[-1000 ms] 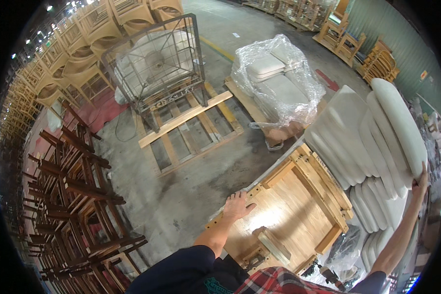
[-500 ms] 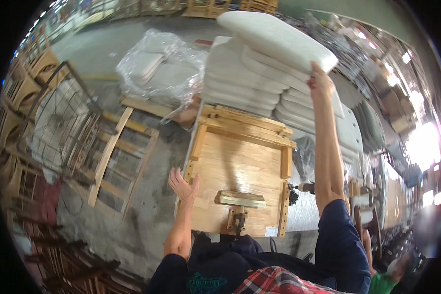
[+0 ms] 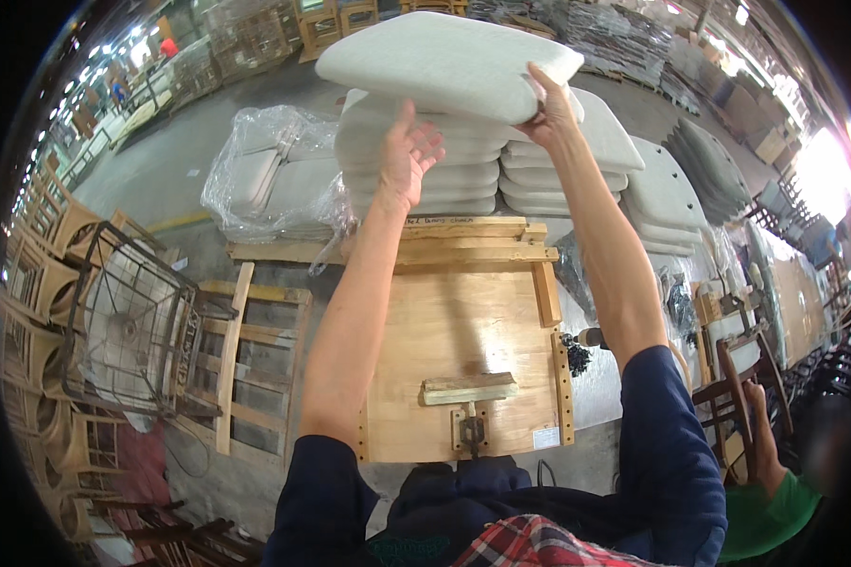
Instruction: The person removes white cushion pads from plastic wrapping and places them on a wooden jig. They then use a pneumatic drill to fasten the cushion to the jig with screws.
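Note:
A pale grey seat cushion (image 3: 444, 61) is raised and tilted over stacks of similar cushions (image 3: 425, 194) beyond the bench. My right hand (image 3: 550, 118) grips its near right corner, thumb on top and fingers beneath. Close below the cushion's near edge is my left hand (image 3: 408, 161), open with fingers spread and palm up, holding nothing. Between my arms lies a plywood work surface (image 3: 435, 321) with wooden rails (image 3: 473, 241) along its far side. At its near edge stands a metal clamp (image 3: 470, 432) with a wood block (image 3: 468, 389) at its front.
Plastic-wrapped cushions (image 3: 274, 180) stand beyond a wooden pallet (image 3: 260, 331) on the left. Further left are a wire-frame cart (image 3: 132, 312) and stacked chair frames (image 3: 38, 265). A power tool (image 3: 588, 338) lies right of the bench. A co-worker in a green sleeve (image 3: 775, 515) handles a brown chair (image 3: 738, 406).
My left hand has reached forward from beside the bench to just below the cushion. My right hand still grips the corner; in view, it and the cushion have shifted left.

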{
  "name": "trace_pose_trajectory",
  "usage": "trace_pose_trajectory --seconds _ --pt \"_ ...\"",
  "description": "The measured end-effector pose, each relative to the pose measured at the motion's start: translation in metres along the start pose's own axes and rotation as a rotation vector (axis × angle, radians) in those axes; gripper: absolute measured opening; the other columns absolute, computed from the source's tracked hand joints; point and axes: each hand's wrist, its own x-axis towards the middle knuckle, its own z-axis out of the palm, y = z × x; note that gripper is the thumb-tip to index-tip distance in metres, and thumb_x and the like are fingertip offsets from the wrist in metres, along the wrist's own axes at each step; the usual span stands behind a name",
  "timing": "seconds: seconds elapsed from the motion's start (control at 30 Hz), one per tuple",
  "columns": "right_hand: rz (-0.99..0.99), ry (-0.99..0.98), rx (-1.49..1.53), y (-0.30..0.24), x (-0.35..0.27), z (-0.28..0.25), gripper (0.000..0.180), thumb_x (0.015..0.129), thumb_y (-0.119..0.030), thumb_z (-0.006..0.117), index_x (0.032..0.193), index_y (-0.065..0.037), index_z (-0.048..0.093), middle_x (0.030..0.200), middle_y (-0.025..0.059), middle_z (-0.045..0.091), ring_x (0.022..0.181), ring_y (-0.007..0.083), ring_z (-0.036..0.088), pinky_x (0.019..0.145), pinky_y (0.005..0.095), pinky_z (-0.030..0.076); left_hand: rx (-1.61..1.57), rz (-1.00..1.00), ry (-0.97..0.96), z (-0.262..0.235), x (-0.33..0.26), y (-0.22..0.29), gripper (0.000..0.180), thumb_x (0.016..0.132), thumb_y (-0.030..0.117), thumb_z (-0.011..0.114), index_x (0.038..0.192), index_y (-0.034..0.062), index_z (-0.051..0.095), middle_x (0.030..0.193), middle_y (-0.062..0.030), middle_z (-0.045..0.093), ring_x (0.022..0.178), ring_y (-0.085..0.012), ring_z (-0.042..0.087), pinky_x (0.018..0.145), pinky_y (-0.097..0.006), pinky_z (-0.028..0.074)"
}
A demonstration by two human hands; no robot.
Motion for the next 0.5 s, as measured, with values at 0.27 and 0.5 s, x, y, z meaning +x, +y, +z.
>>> trace_pose_trajectory --seconds 0.27,0.5 --pt "-0.112 0.067 -0.032 0.049 -0.012 -0.018 0.069 0.080 -0.012 0.083 0.132 0.020 0.050 0.126 0.0273 0.064 0.111 0.0343 0.067 0.088 0.0410 0.058 -0.140 -0.076 0.081 0.011 0.050 0.022 0.106 0.085 0.060 0.076 0.154 -0.0048 0.028 0.145 -0.0210 0.047 0.128 -0.0349 0.054 0.106 -0.052 0.047" --pt "-0.117 0.079 -0.086 0.137 -0.200 -0.038 0.066 0.083 -0.021 0.084 0.135 0.007 0.053 0.121 0.0172 0.066 0.114 0.0266 0.061 0.101 0.0410 0.050 -0.136 -0.126 0.017 -0.078 -0.005 -0.014 0.080 0.088 0.042 0.078 0.146 -0.0020 0.044 0.134 -0.0199 0.061 0.122 -0.0331 0.061 0.103 -0.051 0.052"
